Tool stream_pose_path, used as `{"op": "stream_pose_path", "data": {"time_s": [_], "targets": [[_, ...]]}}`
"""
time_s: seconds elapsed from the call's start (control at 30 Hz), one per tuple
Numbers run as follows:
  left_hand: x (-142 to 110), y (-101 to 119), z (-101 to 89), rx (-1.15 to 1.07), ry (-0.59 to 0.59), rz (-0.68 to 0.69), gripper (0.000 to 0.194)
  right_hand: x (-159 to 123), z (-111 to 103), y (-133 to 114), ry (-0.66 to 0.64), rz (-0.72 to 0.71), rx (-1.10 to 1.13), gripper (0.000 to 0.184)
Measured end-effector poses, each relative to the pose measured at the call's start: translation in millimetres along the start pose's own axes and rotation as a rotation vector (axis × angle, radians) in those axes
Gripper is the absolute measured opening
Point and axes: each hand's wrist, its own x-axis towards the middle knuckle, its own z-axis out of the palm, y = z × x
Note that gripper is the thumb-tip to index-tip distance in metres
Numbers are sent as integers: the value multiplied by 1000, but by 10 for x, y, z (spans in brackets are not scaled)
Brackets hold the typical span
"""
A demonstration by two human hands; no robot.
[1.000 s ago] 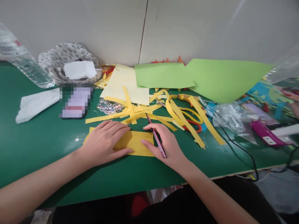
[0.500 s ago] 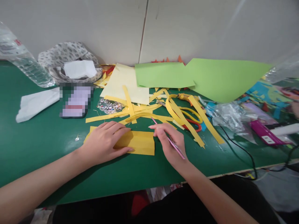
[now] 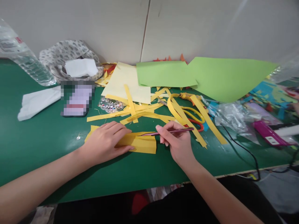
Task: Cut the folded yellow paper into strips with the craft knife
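Note:
My left hand (image 3: 105, 141) lies flat with its fingers stretched out, pressing a folded strip of yellow paper (image 3: 144, 144) onto the green table. It covers the paper's left half. In my right hand (image 3: 177, 140) I grip a slim, pointed pair of purple tweezers (image 3: 181, 130). They lie nearly level, their tip pointing left over the upper part of the paper, close to a crease. Whether the tip touches the paper I cannot tell. Just beyond my hands lie several cut yellow paper strips (image 3: 146, 109) and a pair of scissors with yellow and red handles (image 3: 198, 119).
Behind are a cream sheet (image 3: 128, 81) and green sheets (image 3: 224, 77). A phone (image 3: 77, 101), tissue (image 3: 38, 104), cloth basket (image 3: 70, 51) and plastic bottle (image 3: 28, 59) stand left. Sequins (image 3: 111, 105) sit mid-table. Plastic wrap (image 3: 231, 116) and a magenta glue gun (image 3: 268, 133) with a cable lie right.
My right hand has turned and shifted right, swinging the tweezers from steep to nearly level, tip now over the paper. My left hand has kept its place on the paper.

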Motion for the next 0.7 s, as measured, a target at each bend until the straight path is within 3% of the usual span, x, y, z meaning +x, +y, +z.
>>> {"op": "stream_pose_path", "data": {"time_s": [0.23,0.47,0.7], "targets": [[-10,9,-1,-49,10,13,32,-22,16,-23,-180,52,-72,27],[-2,8,3,-96,-16,-10,30,-18,29,17,-228,94,-161,25],[3,4,10,-117,-55,-30,30,-25,13,12,-175,86,-206,24]]}}
